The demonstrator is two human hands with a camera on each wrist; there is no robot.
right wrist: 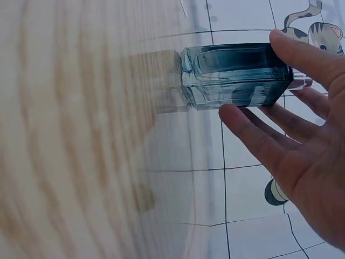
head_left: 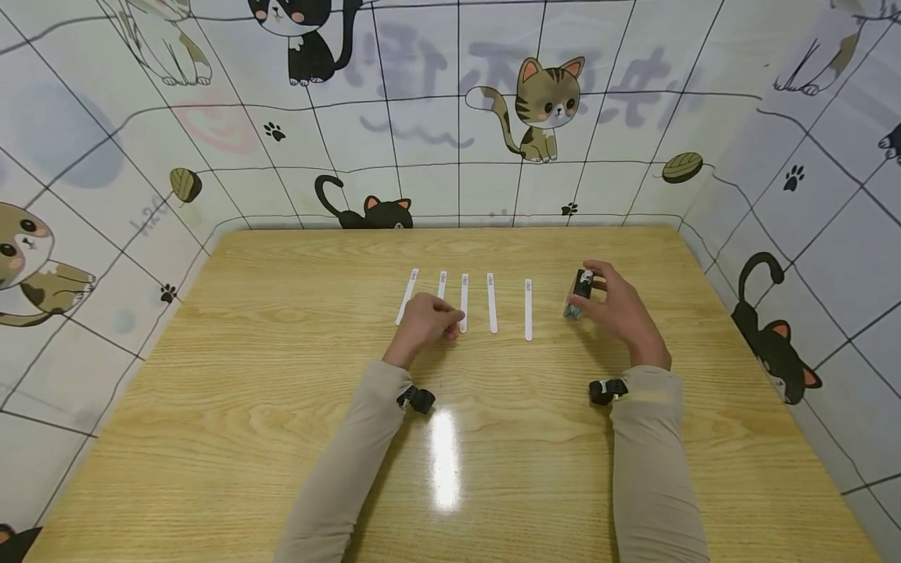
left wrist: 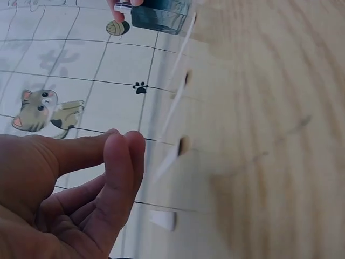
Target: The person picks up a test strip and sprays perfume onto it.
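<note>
My right hand grips a perfume bottle at the right of the row of strips. In the right wrist view the bottle is blue-green glass, darker toward its silver neck, its base at the tabletop. Thumb and fingers lie on opposite sides of it. My left hand hovers by a white paper test strip, partly covering the strip to its left. In the left wrist view the left hand's thumb and fingertips meet, with nothing visible between them.
More white test strips lie apart in the row: one at the far left, one right of the left hand, another nearer the bottle. The wooden table meets a cat-patterned cloth wall at its back and sides.
</note>
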